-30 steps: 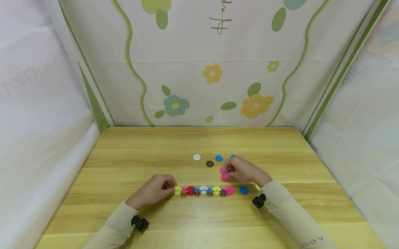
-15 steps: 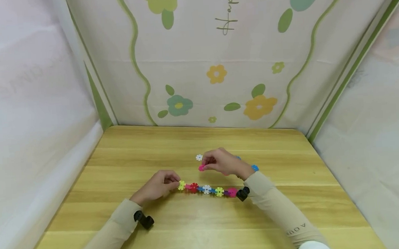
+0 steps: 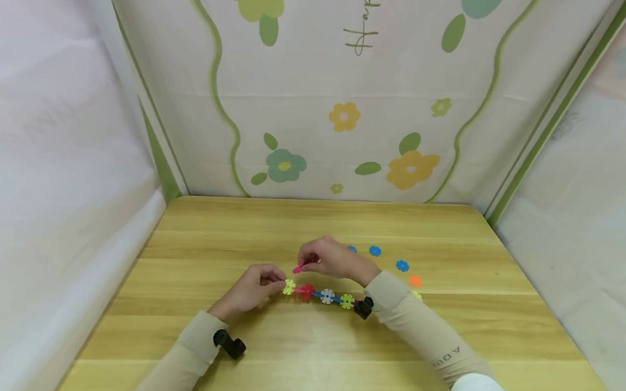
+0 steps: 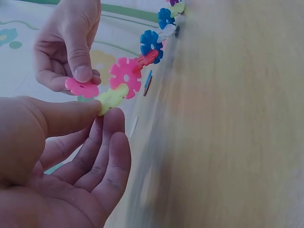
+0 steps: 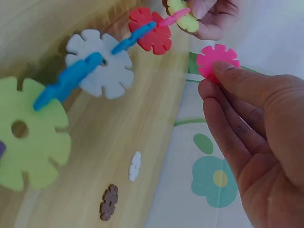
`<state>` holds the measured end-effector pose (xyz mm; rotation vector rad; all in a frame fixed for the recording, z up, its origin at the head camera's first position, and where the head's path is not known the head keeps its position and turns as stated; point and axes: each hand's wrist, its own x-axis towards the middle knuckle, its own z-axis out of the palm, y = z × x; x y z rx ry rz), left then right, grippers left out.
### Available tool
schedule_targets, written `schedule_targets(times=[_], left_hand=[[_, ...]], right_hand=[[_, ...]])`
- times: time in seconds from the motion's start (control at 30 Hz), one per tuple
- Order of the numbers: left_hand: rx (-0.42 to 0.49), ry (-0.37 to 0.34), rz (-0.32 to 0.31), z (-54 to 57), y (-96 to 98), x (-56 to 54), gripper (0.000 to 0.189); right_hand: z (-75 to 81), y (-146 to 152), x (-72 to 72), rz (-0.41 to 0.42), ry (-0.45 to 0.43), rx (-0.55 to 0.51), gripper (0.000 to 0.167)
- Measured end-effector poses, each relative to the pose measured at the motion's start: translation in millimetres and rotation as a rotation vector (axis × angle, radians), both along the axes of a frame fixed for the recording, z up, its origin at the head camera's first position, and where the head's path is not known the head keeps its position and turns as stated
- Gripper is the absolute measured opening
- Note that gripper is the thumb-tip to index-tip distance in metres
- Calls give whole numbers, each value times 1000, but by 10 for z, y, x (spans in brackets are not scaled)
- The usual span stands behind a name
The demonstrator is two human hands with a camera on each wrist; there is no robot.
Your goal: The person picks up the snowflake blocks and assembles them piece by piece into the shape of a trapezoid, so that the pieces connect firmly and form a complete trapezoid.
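Observation:
My left hand (image 3: 250, 290) pinches the yellow snowflake disc (image 3: 289, 287) at the left end of a chain of interlocking notched discs. A pink disc (image 4: 126, 77) follows it, then a red disc (image 3: 307, 291), blue pieces, a white disc (image 5: 116, 78) and a yellow-green disc (image 5: 38, 156). My right hand (image 3: 327, 257) holds a loose pink disc (image 5: 218, 61) between thumb and fingers, just above and to the right of the yellow end disc. Those two discs stand close together in the left wrist view. The chain's right end is hidden behind my right wrist in the head view.
On the wooden table (image 3: 323, 362), loose blue discs (image 3: 375, 250), an orange disc (image 3: 415, 280) and a partly covered yellow disc (image 3: 417, 295) lie to the right. A white disc (image 5: 135, 166) and brown disc (image 5: 109, 203) lie beyond the chain. Printed fabric walls (image 3: 295, 77) surround the table.
My right hand has picked up the pink disc and carried it left to the chain's yellow end. My left hand has kept hold of that end, and the chain now slants upward to the left.

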<state>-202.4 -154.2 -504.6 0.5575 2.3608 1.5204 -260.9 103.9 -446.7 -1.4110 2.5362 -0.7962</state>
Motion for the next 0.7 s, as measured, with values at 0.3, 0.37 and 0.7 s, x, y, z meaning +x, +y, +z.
schedule_targets(times=[0.3, 0.37, 0.7], left_hand=[[6, 1, 15, -9, 20, 12, 16], [5, 2, 16, -10, 24, 11, 16], [7, 32, 35, 29, 82, 70, 13]], right_hand=[[-74, -58, 32, 42, 59, -2, 5], [-72, -67, 46, 54, 61, 0, 5], [-128, -94, 85, 75, 104, -31, 11]])
